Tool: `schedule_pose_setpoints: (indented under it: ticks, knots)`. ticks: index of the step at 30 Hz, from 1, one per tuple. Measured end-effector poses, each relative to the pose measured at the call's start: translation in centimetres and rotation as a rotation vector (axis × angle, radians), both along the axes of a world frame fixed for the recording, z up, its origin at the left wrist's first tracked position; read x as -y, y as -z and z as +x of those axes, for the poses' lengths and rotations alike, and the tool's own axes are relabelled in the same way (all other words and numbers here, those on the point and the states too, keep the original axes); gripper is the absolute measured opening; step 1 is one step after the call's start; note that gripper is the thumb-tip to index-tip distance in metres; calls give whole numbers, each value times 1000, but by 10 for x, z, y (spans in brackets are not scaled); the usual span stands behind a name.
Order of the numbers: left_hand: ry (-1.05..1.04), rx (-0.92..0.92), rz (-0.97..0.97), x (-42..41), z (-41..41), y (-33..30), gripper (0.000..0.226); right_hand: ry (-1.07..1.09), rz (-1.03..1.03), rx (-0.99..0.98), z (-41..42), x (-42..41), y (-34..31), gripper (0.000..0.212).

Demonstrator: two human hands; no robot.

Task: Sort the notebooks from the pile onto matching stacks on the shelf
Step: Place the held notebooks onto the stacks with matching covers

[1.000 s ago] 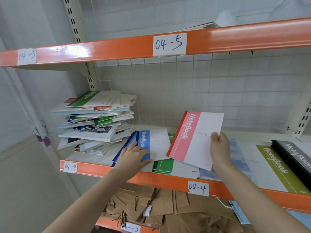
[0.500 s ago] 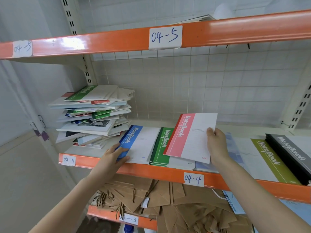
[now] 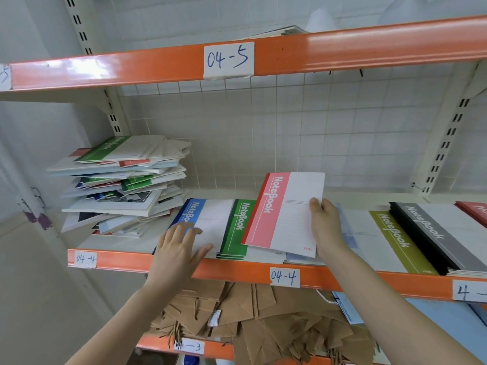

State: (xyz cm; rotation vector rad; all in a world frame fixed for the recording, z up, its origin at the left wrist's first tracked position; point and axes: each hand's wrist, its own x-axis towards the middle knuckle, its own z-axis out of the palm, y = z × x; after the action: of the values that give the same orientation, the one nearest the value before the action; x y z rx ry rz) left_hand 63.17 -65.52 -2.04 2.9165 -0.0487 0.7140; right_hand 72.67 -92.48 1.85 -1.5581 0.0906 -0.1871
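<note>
Right hand [image 3: 325, 227] pinches the pink notebook [image 3: 286, 214] by its right edge, thumb on the white cover, and holds it tilted above the shelf [image 3: 110, 260], its lower left corner over the green stack [image 3: 235, 229]. Left hand [image 3: 178, 248] lies flat with fingers spread on the blue stack [image 3: 208, 222] at the shelf's front edge, gripping nothing.

Largest on the shelf is the mixed pile [image 3: 118, 185] toward the left end, a leaning heap of green, red, blue and black-and-white covers; the titles in it are too small or too covered to read, apart from a faint one on the top green cover. To its right run the sorted stacks, each cover printed "NoteBook" along a coloured band: blue, green, then a pale blue stack [image 3: 350, 233] largely hidden behind the right hand and the pink notebook, then the olive stack [image 3: 395, 238], the black-and-grey stack [image 3: 432, 233], and a red stack [image 3: 474, 209] cut off by the right frame edge.

Handwritten paper tags sit on the orange front rails: "04-5" [image 3: 228, 60] on the rail above, "04-4" [image 3: 85, 258] near the left end of this shelf and again [image 3: 284, 277] at its middle, and a tag [image 3: 469, 291] at the right reading "4 -" before the frame cuts it. Below, a tag [image 3: 189, 346] shows "-3", its start obscured by brown paper bags [image 3: 263, 317].
</note>
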Motion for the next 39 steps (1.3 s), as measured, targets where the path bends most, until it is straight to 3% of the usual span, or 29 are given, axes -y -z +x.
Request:
schedule_pose_setpoints:
  ticks: [3, 6, 9, 12, 19, 22, 24, 28, 31, 39]
  knots:
    - [89, 12, -204, 47, 3, -17, 73, -15, -28, 19, -4, 15, -2, 27]
    - [127, -160, -587, 99, 15, -31, 50, -3, -24, 11, -10, 42, -5, 28]
    - [224, -351, -784, 147, 30, -38, 35, 35, -15, -5, -15, 76, -9, 27]
    - [274, -427, -1011, 188, 41, -38, 25, 33, 4, -61, -19, 117, -11, 26]
    - [368, -390, -1235, 290, 64, -43, 20, -44, 60, -190, -32, 215, -17, 22]
    - [415, -420, -1300, 335, 69, -50, 15, 17, 33, -204, -35, 257, -12, 23]
    - [474, -486, -1307, 363, 69, -53, 10, 124, -64, -165, -38, 286, -11, 23]
    - [583, -667, -1153, 411, 72, -51, 19, 370, -164, -16, -40, 343, -17, 24]
    - [579, -720, -1094, 446, 79, -47, 26, 424, -224, 53, -39, 380, -24, 29]
    - [593, -484, -734, 512, 98, -33, 33, 379, -371, 101, -13, 446, -15, 32]
